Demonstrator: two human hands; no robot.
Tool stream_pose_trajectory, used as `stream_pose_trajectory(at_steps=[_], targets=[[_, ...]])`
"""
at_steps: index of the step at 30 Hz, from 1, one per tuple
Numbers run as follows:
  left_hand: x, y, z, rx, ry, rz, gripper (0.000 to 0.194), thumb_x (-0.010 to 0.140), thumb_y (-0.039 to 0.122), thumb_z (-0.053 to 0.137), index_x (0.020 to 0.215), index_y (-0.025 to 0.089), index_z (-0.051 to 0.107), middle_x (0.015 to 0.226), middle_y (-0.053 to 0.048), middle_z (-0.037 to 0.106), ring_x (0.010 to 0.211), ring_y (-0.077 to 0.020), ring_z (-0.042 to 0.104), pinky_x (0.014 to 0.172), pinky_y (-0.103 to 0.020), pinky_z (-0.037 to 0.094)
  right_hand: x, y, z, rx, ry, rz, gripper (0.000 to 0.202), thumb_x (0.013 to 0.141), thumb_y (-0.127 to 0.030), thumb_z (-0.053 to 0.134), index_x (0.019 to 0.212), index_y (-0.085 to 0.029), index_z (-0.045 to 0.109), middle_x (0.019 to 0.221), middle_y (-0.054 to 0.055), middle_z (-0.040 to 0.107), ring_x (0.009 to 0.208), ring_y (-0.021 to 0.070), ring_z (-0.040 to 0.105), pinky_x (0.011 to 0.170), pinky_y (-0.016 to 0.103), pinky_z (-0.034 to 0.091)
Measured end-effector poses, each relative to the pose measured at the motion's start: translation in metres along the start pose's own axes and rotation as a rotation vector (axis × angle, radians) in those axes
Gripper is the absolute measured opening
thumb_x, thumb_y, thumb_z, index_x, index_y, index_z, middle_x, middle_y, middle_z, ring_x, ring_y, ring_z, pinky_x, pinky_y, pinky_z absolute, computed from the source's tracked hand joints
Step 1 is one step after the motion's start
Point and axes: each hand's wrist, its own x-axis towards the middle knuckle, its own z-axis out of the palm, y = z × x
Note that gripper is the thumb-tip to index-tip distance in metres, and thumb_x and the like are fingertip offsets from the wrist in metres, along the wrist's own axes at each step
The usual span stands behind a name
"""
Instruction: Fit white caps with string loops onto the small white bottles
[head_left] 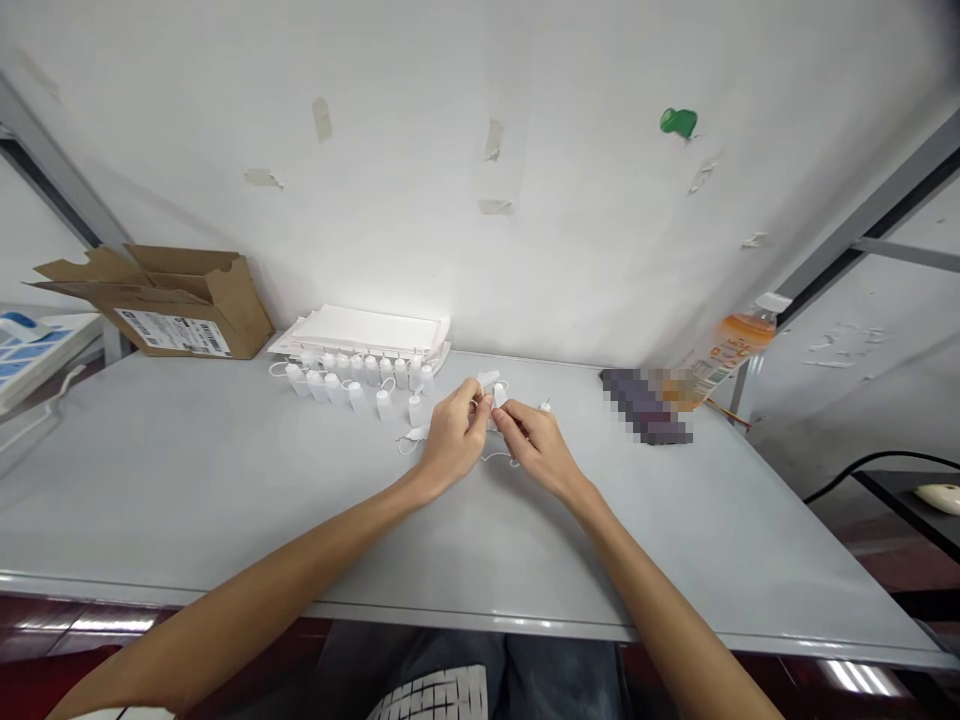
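Observation:
My left hand (456,435) is closed in a pinch over the middle of the table. Facing it, my right hand (541,448) is also pinched, and the fingertips nearly meet. Something small and white lies between them, mostly hidden by the fingers. A small white dropper bottle (500,393) shows just past the right fingertips; I cannot tell whether it is held or stands behind them. Several similar white bottles (384,405) stand in rows to the left, some with white loops. A white cord (499,457) curls below the hands. Another bottle top (545,407) shows behind my right hand.
White sheets (360,328) are stacked behind the bottles, against the wall. An open cardboard box (169,305) stands at the back left of the grey table (225,480). At the right are an orange drink bottle (724,350) and a blurred-out dark object (645,405).

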Motion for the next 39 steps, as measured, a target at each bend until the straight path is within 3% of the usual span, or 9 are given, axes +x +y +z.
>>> stream_pose_trajectory(at_steps=[5,10,12,18,24,30,32,36,39], targets=[[0.0,0.002,-0.001,-0.079,-0.015,-0.04,0.025,0.091,0.031,0.047,0.071,0.02,0.037,0.058,0.007,0.034,0.051,-0.0087,0.031,0.052,-0.024,0.025,-0.001,0.0,-0.001,0.038,0.01,-0.008,0.035,0.097,-0.043,0.043,0.073,-0.019,0.049,0.062,-0.002,0.047,0.057,0.0107,0.042,0.053,0.023,0.033],[0.001,0.003,-0.001,-0.082,-0.058,-0.045,0.026,0.093,0.034,0.046,0.072,0.02,0.041,0.06,0.006,0.039,0.052,-0.0095,0.036,0.053,-0.023,0.028,0.0,-0.003,-0.004,0.004,0.018,0.016,0.047,0.098,-0.047,0.039,0.06,-0.019,0.042,0.055,-0.002,0.046,0.053,0.0109,0.041,0.055,0.025,0.034],[0.0,0.004,-0.001,-0.058,-0.096,-0.033,0.024,0.095,0.035,0.043,0.077,0.02,0.047,0.063,0.005,0.046,0.055,-0.0108,0.042,0.056,-0.024,0.031,0.001,-0.003,-0.008,0.02,0.072,0.032,0.048,0.097,-0.05,0.038,0.062,-0.019,0.046,0.056,-0.001,0.048,0.054,0.0113,0.042,0.054,0.025,0.035],[-0.004,0.007,-0.001,0.145,-0.183,0.023,0.025,0.099,0.03,0.034,0.087,0.02,0.055,0.08,-0.001,0.061,0.072,-0.0157,0.055,0.067,-0.027,0.037,0.002,-0.004,-0.014,0.025,0.392,-0.003,0.035,0.09,-0.044,0.056,0.067,-0.019,0.052,0.06,-0.001,0.049,0.054,0.0107,0.041,0.052,0.025,0.034],[-0.005,0.003,0.002,0.196,-0.199,0.062,0.028,0.099,0.028,0.033,0.083,0.019,0.055,0.08,-0.002,0.062,0.072,-0.0169,0.055,0.067,-0.027,0.037,0.001,-0.008,-0.011,0.178,0.32,0.075,0.023,0.089,-0.038,0.055,0.081,-0.018,0.061,0.063,-0.001,0.052,0.049,0.009,0.042,0.047,0.024,0.033],[-0.001,0.005,0.0,0.047,-0.182,-0.049,0.034,0.097,0.041,0.04,0.085,0.019,0.064,0.087,-0.003,0.067,0.082,-0.0183,0.06,0.073,-0.028,0.042,0.006,0.007,-0.027,0.113,0.526,0.183,0.021,0.085,-0.034,0.058,0.077,-0.016,0.065,0.068,0.001,0.057,0.05,0.0088,0.044,0.047,0.023,0.036],[0.001,0.006,-0.001,-0.047,-0.208,-0.078,0.035,0.094,0.046,0.046,0.088,0.018,0.066,0.092,-0.004,0.069,0.088,-0.0198,0.062,0.079,-0.029,0.044,0.007,0.01,-0.033,0.138,0.481,0.223,0.02,0.083,-0.034,0.06,0.078,-0.016,0.066,0.072,0.002,0.059,0.051,0.009,0.048,0.046,0.023,0.037],[0.004,0.006,-0.002,-0.173,-0.24,-0.11,0.033,0.088,0.045,0.058,0.104,0.019,0.069,0.11,-0.007,0.07,0.102,-0.0229,0.062,0.091,-0.033,0.046,0.008,0.005,-0.036,0.438,0.232,0.296,0.026,0.082,-0.038,0.059,0.096,-0.017,0.065,0.08,0.003,0.062,0.052,0.0115,0.059,0.041,0.022,0.042],[0.005,0.007,-0.002,-0.195,-0.234,-0.156,0.037,0.089,0.045,0.055,0.111,0.018,0.068,0.104,-0.008,0.07,0.093,-0.0216,0.064,0.084,-0.033,0.049,0.007,-0.002,-0.036,0.578,0.151,0.24,0.025,0.08,-0.037,0.062,0.097,-0.018,0.066,0.08,0.003,0.064,0.057,0.0134,0.062,0.043,0.023,0.048]])
